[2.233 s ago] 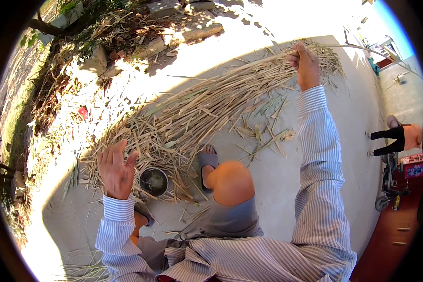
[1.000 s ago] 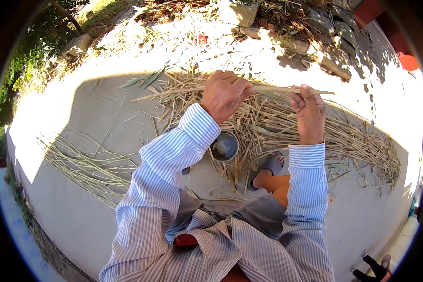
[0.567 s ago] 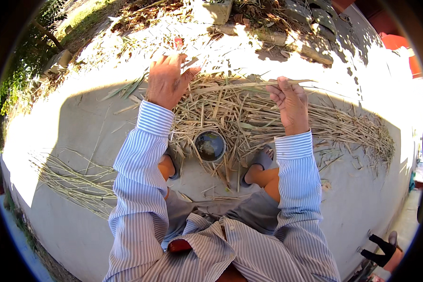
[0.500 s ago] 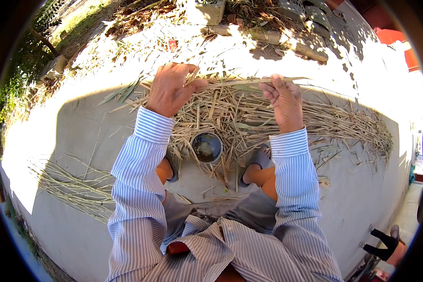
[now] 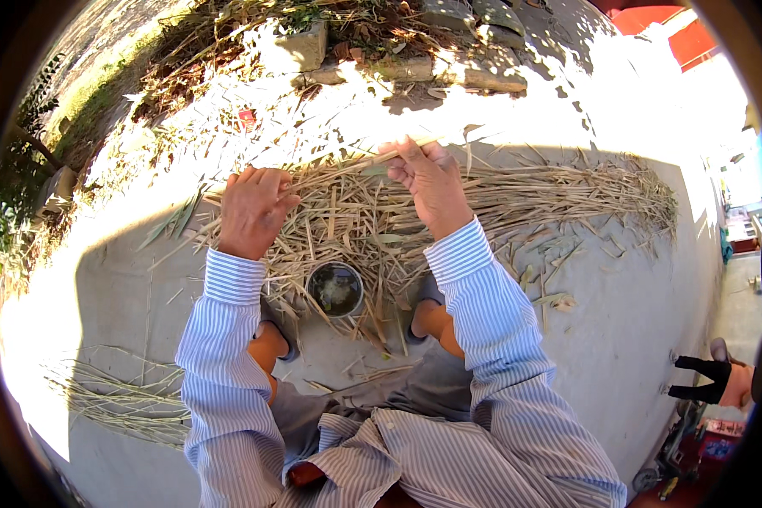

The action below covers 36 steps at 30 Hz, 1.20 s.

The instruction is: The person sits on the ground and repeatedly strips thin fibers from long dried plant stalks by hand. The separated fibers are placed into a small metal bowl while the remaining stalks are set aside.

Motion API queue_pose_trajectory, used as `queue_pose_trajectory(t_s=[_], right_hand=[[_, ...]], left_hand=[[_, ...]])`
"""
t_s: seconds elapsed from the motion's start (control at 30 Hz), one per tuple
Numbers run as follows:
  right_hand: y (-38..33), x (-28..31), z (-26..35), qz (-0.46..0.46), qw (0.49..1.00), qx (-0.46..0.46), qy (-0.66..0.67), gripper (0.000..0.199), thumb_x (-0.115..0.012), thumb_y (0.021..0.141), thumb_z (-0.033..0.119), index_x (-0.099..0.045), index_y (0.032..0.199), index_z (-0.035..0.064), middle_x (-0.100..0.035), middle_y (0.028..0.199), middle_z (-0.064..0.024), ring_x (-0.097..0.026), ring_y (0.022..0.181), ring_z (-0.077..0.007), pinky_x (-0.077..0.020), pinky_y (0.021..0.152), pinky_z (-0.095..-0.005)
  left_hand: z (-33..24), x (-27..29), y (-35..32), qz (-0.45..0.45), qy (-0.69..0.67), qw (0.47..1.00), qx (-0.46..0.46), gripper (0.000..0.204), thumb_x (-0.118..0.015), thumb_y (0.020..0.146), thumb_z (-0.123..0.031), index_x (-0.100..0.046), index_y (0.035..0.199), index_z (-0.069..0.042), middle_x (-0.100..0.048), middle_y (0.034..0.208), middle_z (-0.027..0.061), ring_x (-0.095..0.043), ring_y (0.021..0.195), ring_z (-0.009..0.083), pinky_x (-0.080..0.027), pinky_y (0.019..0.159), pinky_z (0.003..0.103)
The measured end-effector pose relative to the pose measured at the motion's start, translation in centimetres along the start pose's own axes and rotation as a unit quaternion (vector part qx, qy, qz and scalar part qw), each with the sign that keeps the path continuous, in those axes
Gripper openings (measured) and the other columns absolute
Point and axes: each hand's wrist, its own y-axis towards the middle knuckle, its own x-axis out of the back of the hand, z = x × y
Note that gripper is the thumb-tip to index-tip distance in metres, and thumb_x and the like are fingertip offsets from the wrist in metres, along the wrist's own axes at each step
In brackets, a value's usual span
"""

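A small red scrap [image 5: 246,117], perhaps a wrapper, lies far left among the dry leaves. No labels, signs or screens can be made out.

Bare concrete [image 5: 127,288] beside strewn stalks [image 5: 516,190]

Bowl [image 5: 336,289] between feet, straw pile [image 5: 516,190] behind.
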Motion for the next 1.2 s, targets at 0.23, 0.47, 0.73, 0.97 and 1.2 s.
queue_pose_trajectory(t_s=[0.23, 0.47, 0.73, 0.97, 1.2], right_hand=[[-0.1, -0.9, -0.3, 0.03, 0.999, 0.007, -0.021, 0.032, -0.067, 0.09, 0.028, -0.062, 0.104, 0.0003, -0.067, 0.089, -0.0073, -0.064, 0.081, -0.0147, -0.051, 0.069, -0.0265], [0.9, 2.1, 1.4, -0.01, 0.999, 0.004, -0.031, 0.029, -0.064, 0.092, 0.025, -0.058, 0.102, -0.002, -0.067, 0.092, -0.0113, -0.067, 0.084, -0.0181, -0.0532, 0.069, -0.0256], [0.5, -1.0, 0.3, -0.016, 1.0, -0.001, -0.01, 0.029, -0.062, 0.093, 0.026, -0.056, 0.1, -0.0022, -0.067, 0.091, -0.0133, -0.069, 0.083, -0.0178, -0.0531, 0.067, -0.0245], [0.5, -1.0, 0.5, -0.013, 0.999, 0.0, -0.042, 0.031, -0.062, 0.092, 0.026, -0.056, 0.098, -0.0037, -0.069, 0.088, -0.0144, -0.069, 0.081, -0.0185, -0.0543, 0.066, -0.025], [0.0, -0.7, 0.5, -0.038, 0.999, 0.001, -0.038, 0.031, -0.063, 0.092, 0.025, -0.057, 0.098, -0.0048, -0.068, 0.088, -0.0154, -0.07, 0.081, -0.0197, -0.0557, 0.067, -0.0251]], left_hand=[[-1.8, -0.2, 0.6, -0.034, -0.114, 0.993, -0.007, 0.01, -0.072, 0.073, -0.01, -0.065, 0.078, -0.007, -0.063, 0.068, 0.0067, -0.061, 0.068, 0.0257, -0.044, 0.064, 0.039], [3.7, 1.0, -1.5, 0.016, -0.145, 0.988, 0.049, 0.013, -0.074, 0.074, -0.014, -0.066, 0.08, -0.005, -0.064, 0.07, 0.0089, -0.061, 0.066, 0.0244, -0.046, 0.062, 0.038], [-0.3, -1.3, -0.5, -0.051, -0.246, 0.966, 0.067, 0.014, -0.073, 0.078, -0.009, -0.069, 0.089, -0.002, -0.067, 0.074, 0.0103, -0.063, 0.067, 0.0214, -0.049, 0.059, 0.033], [0.7, -2.0, -0.7, -0.044, -0.458, 0.844, 0.276, 0.008, -0.068, 0.086, -0.006, -0.066, 0.088, 0.001, -0.068, 0.077, 0.006, -0.06, 0.067, 0.0085, -0.049, 0.061, 0.024], [3.9, -1.9, -0.9, -0.022, -0.361, 0.914, 0.183, 0.019, -0.069, 0.087, -0.017, -0.063, 0.094, 0.0, -0.068, 0.078, 0.007, -0.062, 0.07, 0.012, -0.049, 0.067, 0.025]])
